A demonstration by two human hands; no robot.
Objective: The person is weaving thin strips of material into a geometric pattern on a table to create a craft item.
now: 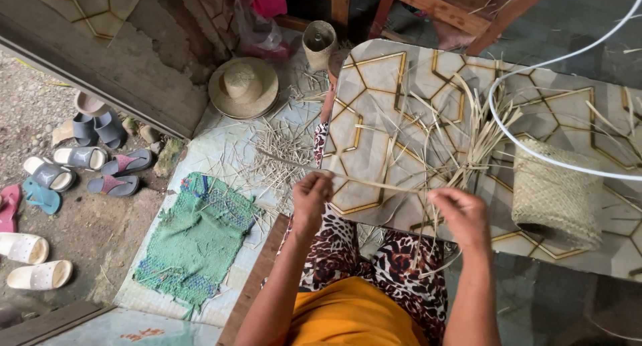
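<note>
My left hand (311, 197) and my right hand (461, 215) pinch one long pale straw strip (374, 182) and hold it stretched between them, above the near edge of a low patterned table (381, 92). The strip's far end reaches left past my left hand. Just beyond my right hand lies a started straw weave (468, 135) with loose strands fanning out. A finished woven straw cylinder (555, 195) lies on its side on the table to the right.
A straw hat (243, 86) and a small woven cup (319, 43) sit on the floor at the back, with straw scraps (281, 148) nearby. A green mat (197, 235) lies left of my knees. Several sandals (87, 165) lie on the dirt. A white hose (535, 145) loops over the table.
</note>
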